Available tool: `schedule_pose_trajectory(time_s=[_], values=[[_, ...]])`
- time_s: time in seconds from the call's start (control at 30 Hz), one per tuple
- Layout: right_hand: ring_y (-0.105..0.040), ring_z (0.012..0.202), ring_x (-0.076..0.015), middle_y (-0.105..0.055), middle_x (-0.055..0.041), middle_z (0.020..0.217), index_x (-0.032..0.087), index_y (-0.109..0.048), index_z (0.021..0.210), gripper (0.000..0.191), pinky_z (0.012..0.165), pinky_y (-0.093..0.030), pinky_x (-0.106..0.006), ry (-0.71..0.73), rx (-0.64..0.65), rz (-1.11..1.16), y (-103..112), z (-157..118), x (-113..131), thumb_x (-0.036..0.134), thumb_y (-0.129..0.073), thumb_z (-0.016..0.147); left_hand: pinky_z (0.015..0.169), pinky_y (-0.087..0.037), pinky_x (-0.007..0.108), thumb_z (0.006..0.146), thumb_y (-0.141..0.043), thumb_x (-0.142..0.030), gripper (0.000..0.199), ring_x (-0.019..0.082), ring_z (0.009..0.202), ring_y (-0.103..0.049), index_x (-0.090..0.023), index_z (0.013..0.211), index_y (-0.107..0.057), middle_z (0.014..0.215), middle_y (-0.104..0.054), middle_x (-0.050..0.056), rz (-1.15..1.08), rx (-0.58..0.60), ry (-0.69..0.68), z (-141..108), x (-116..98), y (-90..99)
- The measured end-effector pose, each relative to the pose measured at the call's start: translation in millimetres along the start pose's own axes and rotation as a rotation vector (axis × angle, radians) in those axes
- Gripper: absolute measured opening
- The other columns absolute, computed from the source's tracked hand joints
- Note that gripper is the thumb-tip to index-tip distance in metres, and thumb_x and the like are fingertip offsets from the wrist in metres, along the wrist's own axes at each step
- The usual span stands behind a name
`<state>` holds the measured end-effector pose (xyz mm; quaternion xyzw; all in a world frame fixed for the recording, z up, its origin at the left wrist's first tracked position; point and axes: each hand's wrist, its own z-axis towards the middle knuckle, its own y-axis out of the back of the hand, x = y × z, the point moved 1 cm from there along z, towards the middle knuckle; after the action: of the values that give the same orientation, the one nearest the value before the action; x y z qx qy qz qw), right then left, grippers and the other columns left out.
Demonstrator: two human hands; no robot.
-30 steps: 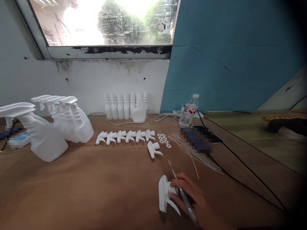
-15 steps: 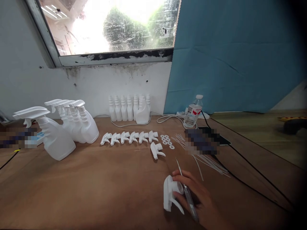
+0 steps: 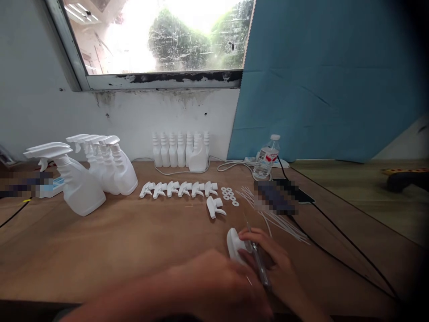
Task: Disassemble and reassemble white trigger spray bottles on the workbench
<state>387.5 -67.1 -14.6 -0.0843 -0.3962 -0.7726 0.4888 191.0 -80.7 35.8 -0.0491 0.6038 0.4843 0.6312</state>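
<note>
My right hand (image 3: 276, 264) is closed on a white trigger spray head (image 3: 233, 245), with its thumb and fingers around the collar end. The same hand also holds a slim pointed pick (image 3: 258, 264) with a clear handle, its metal tip facing away from me. My left hand (image 3: 231, 281) is low in the middle, smeared by motion, and overlaps the spray head's lower part from my viewpoint; its fingers are hidden. Just beyond lies a loose trigger spray head (image 3: 214, 207), with white ring washers (image 3: 229, 194) and thin white tubes (image 3: 284, 221) near it.
A row of spray heads (image 3: 179, 189) lies mid-table. White bottles (image 3: 172, 152) stand by the wall, and bottles with spray heads fitted (image 3: 82, 192) stand at left. A water bottle (image 3: 266, 158), a phone (image 3: 303, 194) and black cables (image 3: 348, 250) are on the right.
My left hand has come into view from below and reached right towards my right hand. The right hand, with the spray head and pick, has moved slightly up. The camera view has shifted a little.
</note>
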Motion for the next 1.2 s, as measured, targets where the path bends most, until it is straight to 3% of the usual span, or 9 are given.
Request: schedule_pose_trajectory(time_s=[0.07,0.17,0.27,0.43,0.67,0.77,0.87,1.03,1.2], values=[[-0.064,0.094,-0.0164,-0.063,-0.0050,0.103,0.024,-0.058,0.105,0.020,0.080,-0.053,-0.024,0.004,0.000,0.002,-0.7,16.6,3.2,0.018,-0.061,0.086,0.076,-0.047,0.031,0.084,-0.063,-0.037,0.017,0.019,0.084,-0.058,-0.020,0.085,-0.062,0.087,-0.061,0.005,0.088,-0.103,-0.023,-0.3,16.8,22.5],[-0.063,0.094,-0.0172,-0.062,-0.0047,0.100,0.023,-0.058,0.102,0.018,0.080,-0.052,-0.027,0.047,0.055,0.044,-11.1,49.7,9.8,0.021,-0.063,0.085,0.066,-0.046,0.026,0.075,-0.073,-0.040,0.043,0.016,0.082,-0.054,-0.020,0.107,-0.053,0.096,-0.056,0.006,0.047,-0.260,0.040,-1.9,52.0,50.5],[-0.061,0.091,-0.0160,-0.062,-0.0045,0.099,0.021,-0.059,0.099,0.016,0.079,-0.051,-0.028,0.103,0.149,0.136,-29.3,81.0,13.7,0.022,-0.064,0.084,0.062,-0.048,0.023,0.073,-0.075,-0.042,0.065,0.015,0.084,-0.055,-0.022,0.124,-0.041,0.111,-0.052,0.008,-0.248,-0.220,0.130,-1.7,84.6,58.2],[-0.058,0.089,-0.0160,-0.061,-0.0054,0.097,0.019,-0.060,0.100,0.017,0.077,-0.050,-0.028,0.128,0.218,0.262,-51.7,98.9,11.2,0.026,-0.064,0.085,0.052,-0.048,0.022,0.077,-0.071,-0.044,0.041,0.013,0.068,-0.055,-0.013,0.096,-0.052,0.084,-0.057,0.004,-0.533,-0.246,0.196,-2.7,115.5,58.6],[-0.060,0.086,-0.0157,-0.063,-0.0059,0.094,0.021,-0.057,0.120,0.027,0.079,-0.051,-0.032,0.097,0.170,0.356,-42.4,86.5,2.2,0.026,-0.043,0.097,0.082,-0.053,0.034,0.075,-0.075,-0.024,0.038,0.019,0.086,-0.064,-0.017,0.103,-0.050,0.091,-0.064,0.005,-0.718,-0.238,0.202,-7.5,116.4,77.1],[-0.061,0.088,-0.0166,-0.064,-0.0060,0.091,0.020,-0.062,0.112,0.022,0.079,-0.051,-0.032,0.202,0.104,0.315,-37.9,83.3,0.5,0.021,-0.048,0.095,0.071,-0.057,0.036,0.074,-0.070,-0.020,0.029,0.025,0.088,-0.065,-0.016,0.095,-0.050,0.090,-0.064,0.007,-0.771,-0.257,0.202,-7.4,114.0,79.7],[-0.062,0.079,-0.0138,-0.065,-0.0044,0.086,0.019,-0.061,0.103,0.016,0.070,-0.051,-0.027,0.208,0.128,0.282,-37.9,78.3,4.3,0.017,-0.050,0.092,0.050,-0.054,0.031,0.075,-0.061,-0.020,0.021,0.027,0.081,-0.065,-0.015,0.092,-0.051,0.091,-0.061,0.009,-0.793,-0.239,0.199,-7.5,115.0,79.5],[-0.060,0.065,-0.0100,-0.066,-0.0017,0.078,0.018,-0.059,0.091,0.006,0.060,-0.048,-0.021,0.196,0.104,0.217,-41.0,72.1,13.6,0.015,-0.058,0.085,0.036,-0.044,0.021,0.069,-0.054,-0.020,0.025,0.017,0.061,-0.058,-0.017,0.093,-0.049,0.081,-0.057,0.005,-0.842,-0.256,0.189,-9.5,120.2,78.6],[-0.061,0.063,-0.0097,-0.066,-0.0011,0.074,0.018,-0.060,0.088,0.002,0.061,-0.049,-0.021,0.237,0.123,0.229,-47.3,72.3,10.6,0.018,-0.060,0.087,0.034,-0.027,0.013,0.079,-0.058,-0.038,0.028,0.009,0.049,-0.045,-0.020,0.094,-0.043,0.076,-0.058,0.002,-0.790,-0.268,0.290,-10.4,117.6,78.2]])
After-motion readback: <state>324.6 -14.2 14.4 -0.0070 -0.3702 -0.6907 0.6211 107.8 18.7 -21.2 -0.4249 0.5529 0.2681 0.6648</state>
